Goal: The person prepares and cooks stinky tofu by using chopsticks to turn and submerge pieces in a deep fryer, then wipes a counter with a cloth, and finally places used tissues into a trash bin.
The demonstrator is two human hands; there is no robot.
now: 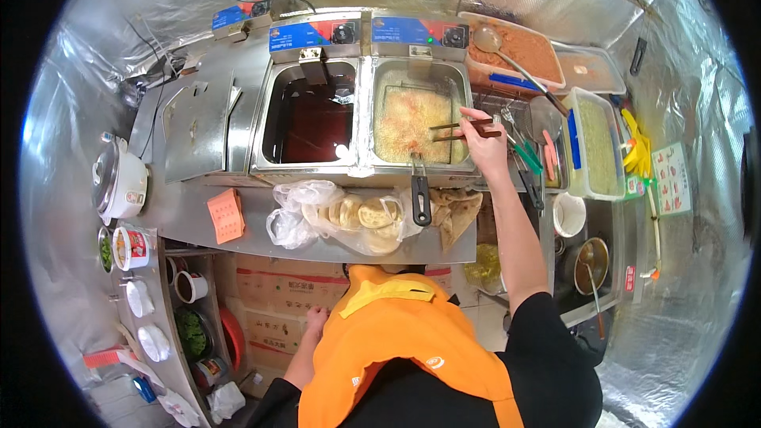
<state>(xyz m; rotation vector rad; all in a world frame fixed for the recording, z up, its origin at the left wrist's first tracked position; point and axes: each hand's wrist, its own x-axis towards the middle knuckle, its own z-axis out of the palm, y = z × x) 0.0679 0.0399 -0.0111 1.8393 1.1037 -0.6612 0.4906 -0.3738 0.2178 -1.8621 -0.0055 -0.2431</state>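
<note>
My right hand (484,141) holds a pair of dark chopsticks (443,133) over the right-hand fryer vat, their tips at the foaming oil. In that vat a wire fry basket sits under bubbling oil (410,116). Its black handle (421,202) sticks out over the counter's front edge. Foam hides most of what is frying. Beside it, the left vat (315,122) contains still, dark reddish oil. My left hand (317,318) hangs low by the orange apron (380,333), with its fingers curled. Whether it holds anything cannot be seen.
Round flatbreads (357,214) lie in a clear plastic bag before the fryers. A ladle (493,41) rests across a tub of reddish-brown filling (523,50). Green-handled tongs (523,151) lie right of my hand. A rice cooker (122,178) stands left; a pot (591,264) sits lower right.
</note>
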